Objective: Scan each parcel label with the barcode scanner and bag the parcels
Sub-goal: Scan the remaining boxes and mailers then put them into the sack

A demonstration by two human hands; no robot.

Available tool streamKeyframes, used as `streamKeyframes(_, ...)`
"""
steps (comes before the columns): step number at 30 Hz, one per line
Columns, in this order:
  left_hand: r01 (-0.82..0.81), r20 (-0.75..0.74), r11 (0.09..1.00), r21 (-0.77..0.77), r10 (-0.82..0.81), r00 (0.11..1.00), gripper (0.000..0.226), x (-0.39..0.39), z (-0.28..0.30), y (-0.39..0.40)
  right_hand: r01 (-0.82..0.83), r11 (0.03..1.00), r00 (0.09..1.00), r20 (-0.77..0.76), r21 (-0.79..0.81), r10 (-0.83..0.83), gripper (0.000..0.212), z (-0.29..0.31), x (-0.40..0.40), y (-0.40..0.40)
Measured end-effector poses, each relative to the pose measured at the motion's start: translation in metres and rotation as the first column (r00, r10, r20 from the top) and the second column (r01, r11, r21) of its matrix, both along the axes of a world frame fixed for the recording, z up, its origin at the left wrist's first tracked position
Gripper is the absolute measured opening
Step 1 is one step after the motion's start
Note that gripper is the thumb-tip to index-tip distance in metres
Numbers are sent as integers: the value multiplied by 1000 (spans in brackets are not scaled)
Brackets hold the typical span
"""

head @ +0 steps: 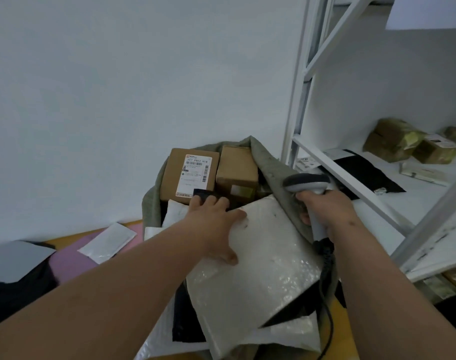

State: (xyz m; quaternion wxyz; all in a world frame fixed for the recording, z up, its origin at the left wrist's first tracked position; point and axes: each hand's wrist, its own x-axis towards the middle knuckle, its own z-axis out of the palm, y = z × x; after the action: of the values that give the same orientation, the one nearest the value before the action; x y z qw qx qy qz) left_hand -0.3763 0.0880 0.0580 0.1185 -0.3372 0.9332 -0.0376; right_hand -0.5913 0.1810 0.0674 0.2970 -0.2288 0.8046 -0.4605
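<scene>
Left hand [211,224] flat on white bubble-wrap mailer [260,258], pressing it bagward | right hand [328,214] beside it grips grey barcode scanner [307,183]

Left hand [216,222] presses white mailer [260,268]; right hand [328,211] grips scanner [310,185].

Floor [346,331], yellow-orange where bare, partly covered by a pink mat [73,258]. On the mat, a white bubble mailer [108,242] lying flat and askew; beside it at far left, a grey sheet [16,258] over something dark. Standing on the floor against the wall, an open grey-green sack [271,165]. To the right, a white metal shelf [414,201]: on its board, a black poly bag [364,172] lying flat near the front edge, tape-wrapped brown parcels [395,144] at the back, a flat pale packet [424,172] near them.
</scene>
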Motion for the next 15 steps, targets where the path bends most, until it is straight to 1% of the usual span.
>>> streamKeyframes(1,-32,-16,999,-19,32,999,97,-1,-2,-1,30,1000,998,54,3,-30,23,-5,-2,10)
streamKeyframes(2,-55,-38,997,-54,53,998,95,-2,-1,-2,58,998,992,110,15,-59,26,-9,-4,19)
streamKeyframes(5,-109,-102,982,-153,94,990,78,-10,4,-3,126,992,952,278,30,-130,35,-23,-2,46)
streamKeyframes(7,-118,-126,984,-137,100,987,63,-15,4,0,150,989,912,385,15,-144,32,-31,6,59)
streamKeyframes(9,-104,-140,994,-42,97,985,48,-17,-1,7,140,990,888,437,33,-141,30,-38,17,67)
streamKeyframes(10,-87,-124,996,-3,85,989,43,-17,-4,10,136,990,890,434,42,-141,29,-41,21,69)
streamKeyframes(12,-44,-70,999,21,45,996,40,-17,-6,15,147,989,912,383,33,-149,26,-38,26,70)
streamKeyframes(13,-37,-36,999,39,39,999,44,-15,-3,17,150,988,936,319,32,-152,25,-35,28,69)
streamKeyframes(15,-40,53,995,94,36,998,70,-11,4,17,124,991,981,145,52,-130,24,-22,32,68)
